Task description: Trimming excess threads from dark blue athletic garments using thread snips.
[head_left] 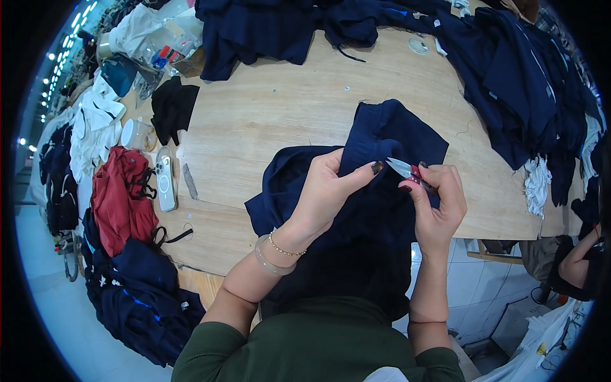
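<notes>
A navy blue garment (375, 197) with a ribbed, gathered band lies in front of me, partly on the table and partly hanging toward my lap. My left hand (331, 184) grips the band, thumb on top and the fingers hidden behind the cloth. In my right hand (443, 200) is a pair of thread snips (407, 170) with red handles, held between thumb and fingers. Their pointed silver blades reach left, close to the band near my left thumb. Whether the blade tips touch the cloth I cannot tell.
A wooden table (254, 121) spreads ahead. Navy garments (509, 76) are heaped at the far side and right. On the left lie a phone (166, 179), a red garment (122, 197), a lidded plastic jar (137, 135) and black cloth (173, 108). Another person's arm (578, 258) shows at far right.
</notes>
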Motion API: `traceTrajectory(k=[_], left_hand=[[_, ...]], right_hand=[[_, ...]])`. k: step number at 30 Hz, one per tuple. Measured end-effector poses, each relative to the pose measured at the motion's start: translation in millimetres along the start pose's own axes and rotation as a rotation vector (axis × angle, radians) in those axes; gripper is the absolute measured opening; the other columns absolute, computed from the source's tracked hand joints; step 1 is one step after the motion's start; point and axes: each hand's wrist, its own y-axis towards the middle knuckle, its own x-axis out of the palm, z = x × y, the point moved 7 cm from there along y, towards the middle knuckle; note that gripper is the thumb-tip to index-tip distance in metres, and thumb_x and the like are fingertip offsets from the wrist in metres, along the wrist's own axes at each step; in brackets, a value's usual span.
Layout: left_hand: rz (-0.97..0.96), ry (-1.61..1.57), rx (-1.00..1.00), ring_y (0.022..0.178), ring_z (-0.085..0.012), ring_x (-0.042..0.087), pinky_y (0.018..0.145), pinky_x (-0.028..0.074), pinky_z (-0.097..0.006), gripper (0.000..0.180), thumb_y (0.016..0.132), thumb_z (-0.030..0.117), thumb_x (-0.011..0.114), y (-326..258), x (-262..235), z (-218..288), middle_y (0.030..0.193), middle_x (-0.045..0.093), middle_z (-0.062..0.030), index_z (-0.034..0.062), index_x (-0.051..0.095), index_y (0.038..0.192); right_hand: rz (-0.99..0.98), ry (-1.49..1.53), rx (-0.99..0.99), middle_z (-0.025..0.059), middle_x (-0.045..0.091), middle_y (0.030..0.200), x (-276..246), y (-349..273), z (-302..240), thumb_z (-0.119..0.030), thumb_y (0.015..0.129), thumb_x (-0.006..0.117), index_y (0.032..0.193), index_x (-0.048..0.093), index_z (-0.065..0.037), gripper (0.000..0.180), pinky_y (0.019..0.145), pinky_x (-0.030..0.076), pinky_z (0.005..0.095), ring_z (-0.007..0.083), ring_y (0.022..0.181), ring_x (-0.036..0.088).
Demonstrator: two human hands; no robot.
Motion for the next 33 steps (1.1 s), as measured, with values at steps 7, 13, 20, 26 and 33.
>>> traceTrajectory(k=[7, 13, 20, 26, 33], left_hand=[[-0.011, 0.004, 0.017, 0.076, -0.002, 0.055, 0.069, 0.045, -0.017, 0.014, 0.086, 0.006, 0.065, -0.8, 2.1, 2.8, 0.086, 0.066, 0.0008, -0.0019, 0.067, 0.097], [-0.014, 0.012, -0.002, 0.08, -0.0048, 0.059, 0.075, 0.047, -0.019, 0.013, 0.086, 0.003, 0.064, -0.7, 0.0, 1.3, 0.091, 0.068, -0.004, -0.0028, 0.066, 0.096], [-0.043, 0.099, 0.007, 0.078, -0.0043, 0.054, 0.072, 0.046, -0.02, 0.014, 0.085, 0.007, 0.066, 1.9, 6.1, 6.9, 0.085, 0.065, 0.0013, -0.0026, 0.066, 0.096], [-0.468, 1.016, 0.022, 0.082, -0.0216, 0.063, 0.08, 0.049, -0.031, 0.033, 0.097, 0.022, 0.044, 52.6, -43.8, 21.7, 0.087, 0.066, -0.0135, -0.0051, 0.063, 0.096], [-0.413, 1.077, 0.138, 0.084, -0.014, 0.06, 0.08, 0.048, -0.029, 0.015, 0.086, 0.001, 0.054, 106.3, -70.4, 27.2, 0.09, 0.066, -0.0059, 0.0012, 0.064, 0.096]], right_hand=[[-0.009, -0.013, -0.057, 0.0105, 0.061, 0.074, 0.9, 1.4, -2.7, -0.007, 0.068, 0.079, 0.081, 0.061, 0.002, 0.024, 0.055, 0.041, 0.029, 0.0224, 0.064, 0.052], [-0.012, -0.016, -0.057, 0.0097, 0.06, 0.071, 1.7, 3.0, -3.1, -0.007, 0.068, 0.078, 0.079, 0.06, 0.002, 0.022, 0.055, 0.04, 0.0293, 0.0226, 0.063, 0.051], [0.024, 0.126, 0.062, 0.0082, 0.059, 0.078, -2.6, -2.1, 10.5, -0.003, 0.075, 0.074, 0.085, 0.059, 0.002, 0.019, 0.059, 0.042, 0.0256, 0.0164, 0.067, 0.051], [-0.058, 0.473, 0.348, -0.0022, 0.042, 0.074, -9.1, -8.0, 28.4, -0.005, 0.085, 0.065, 0.08, 0.048, -0.004, 0.018, 0.055, 0.027, 0.0209, 0.005, 0.064, 0.036], [-0.717, 0.501, 0.354, 0.01, 0.062, 0.099, 102.7, -45.4, -28.4, 0.007, 0.086, 0.051, 0.111, 0.06, -0.002, 0.028, 0.064, 0.051, 0.0261, 0.0171, 0.088, 0.065]])
